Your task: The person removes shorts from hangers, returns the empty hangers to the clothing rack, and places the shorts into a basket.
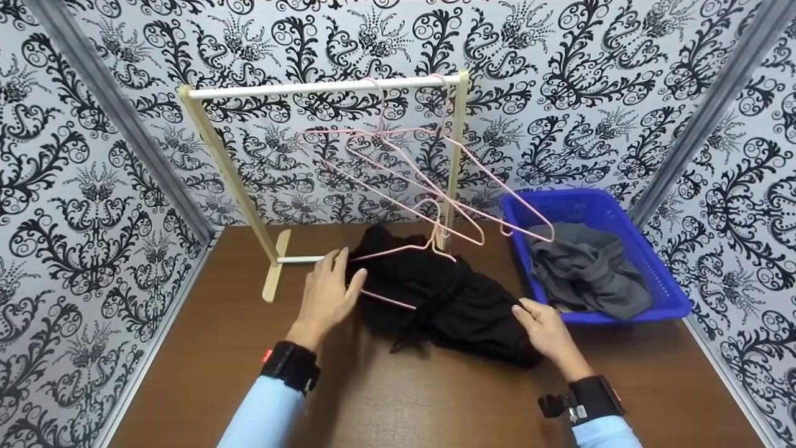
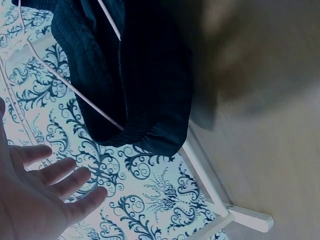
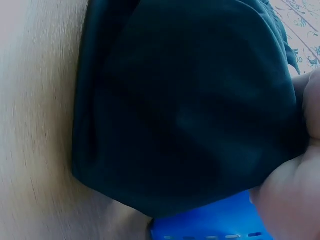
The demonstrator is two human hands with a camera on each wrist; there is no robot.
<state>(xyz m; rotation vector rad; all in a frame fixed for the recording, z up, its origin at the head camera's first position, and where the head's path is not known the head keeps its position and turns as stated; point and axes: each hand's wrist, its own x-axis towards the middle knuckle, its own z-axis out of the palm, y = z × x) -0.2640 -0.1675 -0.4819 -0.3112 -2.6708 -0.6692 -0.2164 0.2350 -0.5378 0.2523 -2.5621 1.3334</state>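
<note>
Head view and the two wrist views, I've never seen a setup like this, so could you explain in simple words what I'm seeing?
There's no machine, just a person's left grip and right grip, both bare hands. The widest picture is taken from the head, looking forward and down; the other two are taken from each wrist. On the brown table stand a rack, with pink hangers on its bar, and a blue basket holding grey cloth. Between the hands is a black garment, with another hanger partly inside its opening. The right grip pinches the garment's edge; the left grip is open beside the opening, holding nothing.
</note>
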